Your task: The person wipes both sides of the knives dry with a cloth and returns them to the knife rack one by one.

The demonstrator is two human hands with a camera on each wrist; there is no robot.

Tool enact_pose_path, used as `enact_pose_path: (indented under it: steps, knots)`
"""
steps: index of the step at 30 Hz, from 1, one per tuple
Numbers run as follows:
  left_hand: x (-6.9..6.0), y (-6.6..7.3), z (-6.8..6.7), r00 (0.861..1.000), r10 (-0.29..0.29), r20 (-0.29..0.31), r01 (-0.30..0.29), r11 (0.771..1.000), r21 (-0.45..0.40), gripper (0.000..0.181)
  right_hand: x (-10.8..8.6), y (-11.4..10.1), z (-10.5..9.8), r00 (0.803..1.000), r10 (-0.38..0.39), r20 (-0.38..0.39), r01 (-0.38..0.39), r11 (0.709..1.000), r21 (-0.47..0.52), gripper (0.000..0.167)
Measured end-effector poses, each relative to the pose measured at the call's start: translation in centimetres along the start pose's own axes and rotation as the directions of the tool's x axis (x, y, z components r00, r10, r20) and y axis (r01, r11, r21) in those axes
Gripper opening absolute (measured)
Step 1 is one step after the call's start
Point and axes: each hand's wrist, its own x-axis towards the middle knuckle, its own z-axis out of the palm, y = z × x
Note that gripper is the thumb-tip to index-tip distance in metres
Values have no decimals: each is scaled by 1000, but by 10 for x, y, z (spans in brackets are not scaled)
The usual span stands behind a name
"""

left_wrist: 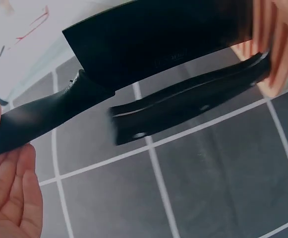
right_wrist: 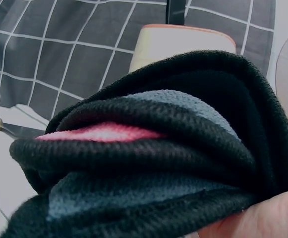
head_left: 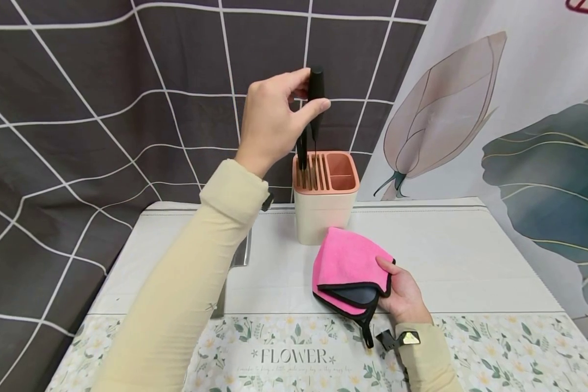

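My left hand (head_left: 274, 117) pinches the black handle (head_left: 316, 84) of a knife above a cream knife block (head_left: 323, 215) with a pink slotted top. In the left wrist view the wide dark blade (left_wrist: 163, 42) of that knife reaches into the slots, and the fingers lie along its handle (left_wrist: 34, 119). Beside it a second black-handled knife (left_wrist: 188, 101) stands in the block. My right hand (head_left: 404, 294) grips a folded pink cloth (head_left: 353, 258) with black edging and a grey inner side, in front of the block; the right wrist view shows its folded layers (right_wrist: 134, 153) close up.
Metal blades (head_left: 242, 253) lie on the white table (head_left: 274, 288), partly hidden behind the left sleeve. A flowered mat (head_left: 284, 337) covers the front. Behind hangs a dark cloth with white grid lines (head_left: 186, 65), and a leaf-patterned curtain (head_left: 451, 98) is at the right.
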Motion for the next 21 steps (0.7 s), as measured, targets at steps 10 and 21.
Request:
enact_pose_path:
  steps: [10,21]
  knots:
    - [-4,-16,17,995,-79,63,73,993,96,39,0,1,2,999,-8,-37,8,1000,-9,30]
    - [-8,-25,31,987,-128,101,113,982,150,45,-1,0,0,999,-7,-53,7,1000,-2,31]
